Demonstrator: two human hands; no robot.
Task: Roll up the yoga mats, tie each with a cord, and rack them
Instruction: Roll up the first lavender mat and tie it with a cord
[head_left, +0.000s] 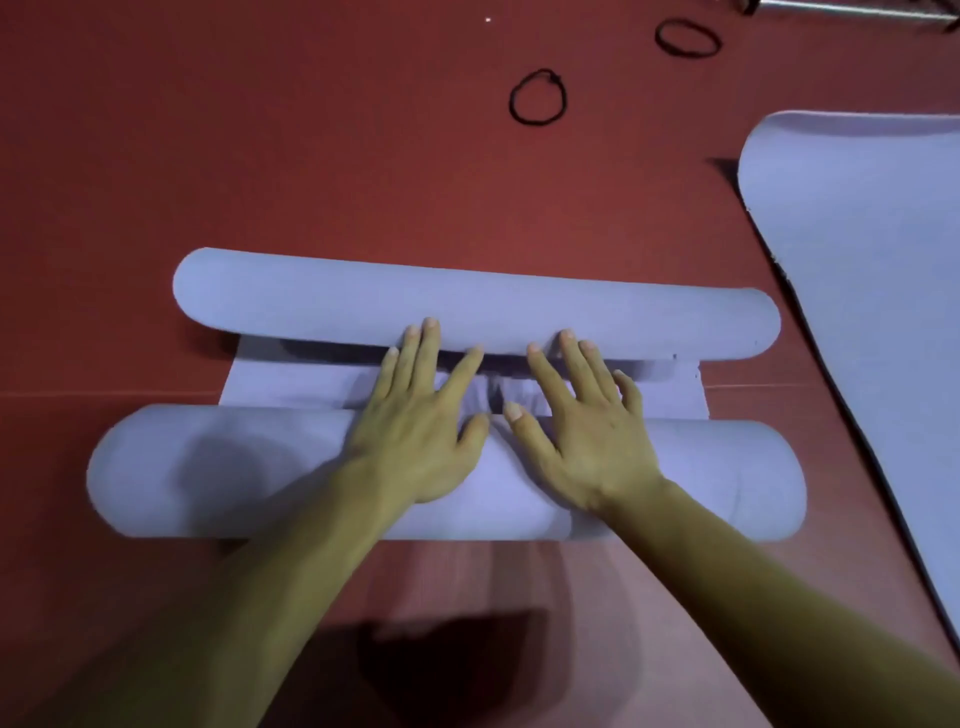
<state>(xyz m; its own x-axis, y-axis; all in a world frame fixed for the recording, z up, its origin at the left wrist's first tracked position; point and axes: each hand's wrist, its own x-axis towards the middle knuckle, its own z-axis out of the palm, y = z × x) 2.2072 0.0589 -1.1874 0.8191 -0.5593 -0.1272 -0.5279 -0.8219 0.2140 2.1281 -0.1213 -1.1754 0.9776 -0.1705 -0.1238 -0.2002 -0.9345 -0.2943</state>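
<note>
Lavender foam, matte and finely grained, makes up the mat (208, 467), which lies crosswise on a dull red floor (311, 171). Its near part is wound into a thick, smooth cylinder with rounded ends. Its far end (467, 306) curls up and back into a thinner, flatter tube. Between the two a short flat strip shows, creased into small wrinkles in the middle.

Both hands lie palm-down on top of the thick roll, side by side near its middle. The left hand (415, 426) has its grip apart: fingers straight and spread, the tips touching the underside edge of the far curl. The right hand (582, 436) is likewise apart and flat, with its longer fingertips against the same curl and its thumb on the wrinkled strip.

Beyond the mat, well apart from it, a thin black cord (511, 98) lies in a closed round loop on the floor. A second cord (658, 37), an oval loop, lies farther off to the right. At the right edge a second mat (857, 260) lies unrolled, with a dark rim and a rounded corner. A metal bar (841, 8) crosses the top right corner.
</note>
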